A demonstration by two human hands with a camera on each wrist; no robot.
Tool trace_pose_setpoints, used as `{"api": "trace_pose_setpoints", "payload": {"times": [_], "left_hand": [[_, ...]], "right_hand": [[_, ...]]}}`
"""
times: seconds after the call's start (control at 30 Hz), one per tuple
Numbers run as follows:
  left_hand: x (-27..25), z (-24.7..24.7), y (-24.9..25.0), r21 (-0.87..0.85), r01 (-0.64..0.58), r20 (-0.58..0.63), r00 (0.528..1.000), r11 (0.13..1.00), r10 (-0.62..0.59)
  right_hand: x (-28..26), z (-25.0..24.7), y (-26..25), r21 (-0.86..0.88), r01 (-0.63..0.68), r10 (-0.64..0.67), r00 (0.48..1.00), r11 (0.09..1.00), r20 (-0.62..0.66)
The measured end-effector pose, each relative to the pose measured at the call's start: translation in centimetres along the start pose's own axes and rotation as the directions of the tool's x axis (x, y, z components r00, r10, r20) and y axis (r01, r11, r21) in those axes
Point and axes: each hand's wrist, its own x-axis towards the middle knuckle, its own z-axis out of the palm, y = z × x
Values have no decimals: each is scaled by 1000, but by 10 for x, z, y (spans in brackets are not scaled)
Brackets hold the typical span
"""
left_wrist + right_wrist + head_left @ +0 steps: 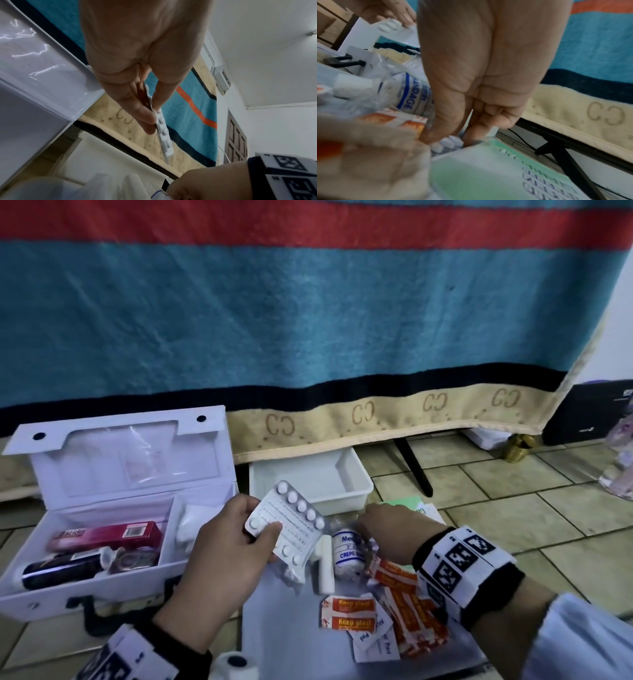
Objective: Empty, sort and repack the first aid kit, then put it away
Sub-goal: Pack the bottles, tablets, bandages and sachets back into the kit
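First aid kit (113,529) open on tiled floor at left, lid up; pink box (106,535) and dark bottle (58,571) inside. Left hand (226,546) pinches white tablet blister pack (286,520) between thumb and fingers, raised above sorting pile. Right hand (394,525) pinches 2nd blister strip (448,143) beside green leaflet (488,169). Crepe bandage roll (347,549) and orange plasters (397,580) lie between hands. White tray (356,491) behind.

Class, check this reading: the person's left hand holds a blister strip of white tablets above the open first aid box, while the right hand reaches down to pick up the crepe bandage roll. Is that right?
Not quite. The left hand does hold the blister strip by the first aid box. But the right hand is pinching a second strip of white tablets, as the right wrist view shows; the crepe bandage roll lies untouched beside it.
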Motion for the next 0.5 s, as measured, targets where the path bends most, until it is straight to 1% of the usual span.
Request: {"api": "trace_pose_setpoints", "payload": {"times": [0.13, 0.17, 0.3, 0.5], "left_hand": [[-2, -1, -2, -17, 9, -1, 1000, 1000, -9], [-2, -1, -3, -19, 10, -1, 1000, 1000, -10], [-3, 0, -4, -21, 21, 0, 1000, 1000, -21], [-3, 3, 0, 15, 11, 15, 1000, 1000, -11]], "right_hand": [[-4, -5, 7, 99, 53, -59, 997, 994, 57], [-5, -7, 9, 102, 58, -65, 996, 993, 64], [-6, -6, 9, 92, 32, -37, 998, 995, 53], [-2, -5, 6, 128, -2, -4, 999, 992, 49]]}}
